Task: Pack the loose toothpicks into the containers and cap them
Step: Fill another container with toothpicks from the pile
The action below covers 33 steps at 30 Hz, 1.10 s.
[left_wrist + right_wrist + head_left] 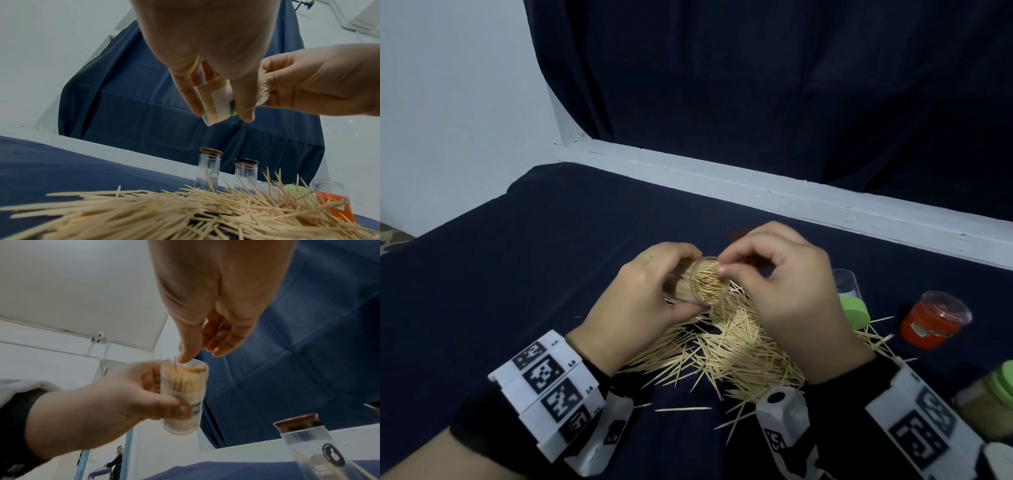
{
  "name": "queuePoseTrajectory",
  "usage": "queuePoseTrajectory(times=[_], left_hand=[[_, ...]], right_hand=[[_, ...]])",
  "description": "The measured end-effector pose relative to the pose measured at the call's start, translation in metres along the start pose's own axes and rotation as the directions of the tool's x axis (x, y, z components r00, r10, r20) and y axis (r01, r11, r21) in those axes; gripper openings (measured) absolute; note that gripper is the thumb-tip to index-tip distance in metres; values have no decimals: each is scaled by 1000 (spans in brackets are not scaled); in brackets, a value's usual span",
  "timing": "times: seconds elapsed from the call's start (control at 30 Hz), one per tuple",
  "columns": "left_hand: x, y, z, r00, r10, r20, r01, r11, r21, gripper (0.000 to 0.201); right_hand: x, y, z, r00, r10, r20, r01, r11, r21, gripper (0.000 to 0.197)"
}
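Head view: clear container point(703, 284) packed full of toothpicks.

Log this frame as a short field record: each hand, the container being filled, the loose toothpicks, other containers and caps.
left hand: grips the clear container, held tilted above the pile
right hand: fingertips at the container's mouth, on the toothpick tips
clear container: nearly full, uncapped
loose toothpicks: large pile on the dark cloth beneath both hands
green cap: beside the pile, right
red-based container: right of the pile, looks empty
empty clear tubes: standing behind the pile
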<state>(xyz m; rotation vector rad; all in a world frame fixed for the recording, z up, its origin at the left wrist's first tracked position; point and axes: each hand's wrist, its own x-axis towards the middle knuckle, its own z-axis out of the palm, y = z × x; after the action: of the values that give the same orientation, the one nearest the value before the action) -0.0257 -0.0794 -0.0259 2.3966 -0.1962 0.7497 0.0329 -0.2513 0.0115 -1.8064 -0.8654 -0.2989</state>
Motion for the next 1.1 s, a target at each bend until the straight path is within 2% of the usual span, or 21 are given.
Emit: queuePoseTrajectory(times=[0.07,0.13,0.2,0.27,0.37,0.53,0.63,0.77,1.1], left_hand=[[0,0,0,1000,-7,-8,7,1000,-1,52],[0,0,1,1000,3,-15,-3,1000,1,52],[0,0,2,1000,11,-21,-11,1000,-4,53],[0,-1,2,999,-4,-33,3,1000,-16,53],[-1,-4,0,999,-20,-51,18,999,-32,52],[-1,-1,2,999,-5,-54,2,998,-60,51],[0,1,2,998,45,-36,-47,997,-64,51],[-1,0,0,997,52,-56,-56,996,-71,53],[0,1,1,997,60,-43,-63,997,-54,47]], right_hand=[[0,-1,-3,999,53,9,-53,999,10,8],[-2,1,-3,990,113,83,-118,991,56,16],[-4,1,1,990,68,126,-73,997,30,20],[-7,1,4,988,0,156,-1,1000,5,17],[-8,1,2,975,-32,221,23,999,44,17],[-6,3,4,978,-81,190,86,996,-17,13],[-4,3,3,990,-80,120,81,997,0,12],[-1,-3,-3,998,-50,38,48,997,53,9],[-8,1,12,973,-176,149,192,976,-102,7]])
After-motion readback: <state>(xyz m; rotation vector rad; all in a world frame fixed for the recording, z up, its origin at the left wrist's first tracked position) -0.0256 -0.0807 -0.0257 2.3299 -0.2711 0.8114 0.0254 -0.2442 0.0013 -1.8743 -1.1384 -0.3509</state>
